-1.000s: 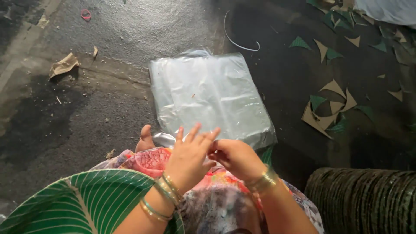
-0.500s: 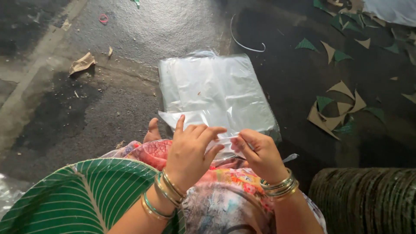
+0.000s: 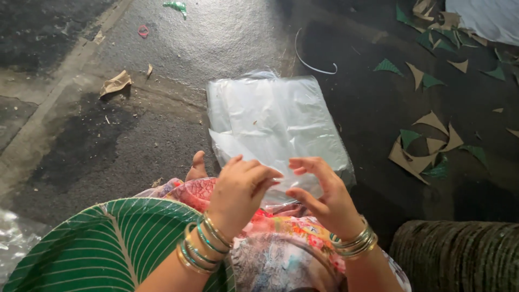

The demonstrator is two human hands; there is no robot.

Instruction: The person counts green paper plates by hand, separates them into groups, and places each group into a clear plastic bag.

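Observation:
A stack of clear plastic bags [image 3: 275, 121] lies flat on the dark floor in front of me. My left hand [image 3: 238, 192] and my right hand [image 3: 321, 197] hover together over its near edge, both pinching one thin clear plastic bag [image 3: 238, 148] that lifts off the stack. Bangles circle both wrists. A green leaf-patterned round plate [image 3: 102, 249] rests on my lap at the lower left, beside my left forearm. My bare toe [image 3: 197, 165] shows just left of the stack.
Green and brown triangular paper offcuts [image 3: 427, 146] lie scattered on the floor to the right. A crumpled brown scrap [image 3: 114, 84] and a white strap loop [image 3: 313, 65] sit farther off. A dark stack of ridged plates [image 3: 459, 257] stands at the lower right.
My hands moved from working close together at the stack's edge to lifting one sheet. My right fingers have spread apart, and the camera view shifted slightly.

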